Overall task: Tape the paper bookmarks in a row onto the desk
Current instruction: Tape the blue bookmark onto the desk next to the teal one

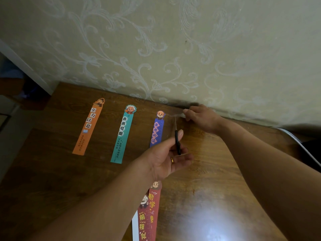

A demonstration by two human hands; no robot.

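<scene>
So there are three bookmarks lying in a row on the wooden desk (pixel 217 171) across the middle of the frame: an orange bookmark (pixel 88 126) on the left, a teal bookmark (pixel 123 134) next to it, and a blue bookmark (pixel 157 130) just right of that, all well apart and angled the same way. The left hand (pixel 166 153) sits at centre frame, partly covering the blue one's lower end, with its fingers curled around black-handled scissors (pixel 177 141) whose thin blade points up toward the wall (pixel 173 40). The right hand (pixel 201 117), up by the wall at centre right, pinches a bit of clear tape (pixel 177 115) at its fingertips. It's blurry, so that's all I can make out. A stack of red bookmarks (pixel 149 214) lies at bottom centre. A white cable (pixel 295 138) runs along the right edge.
</scene>
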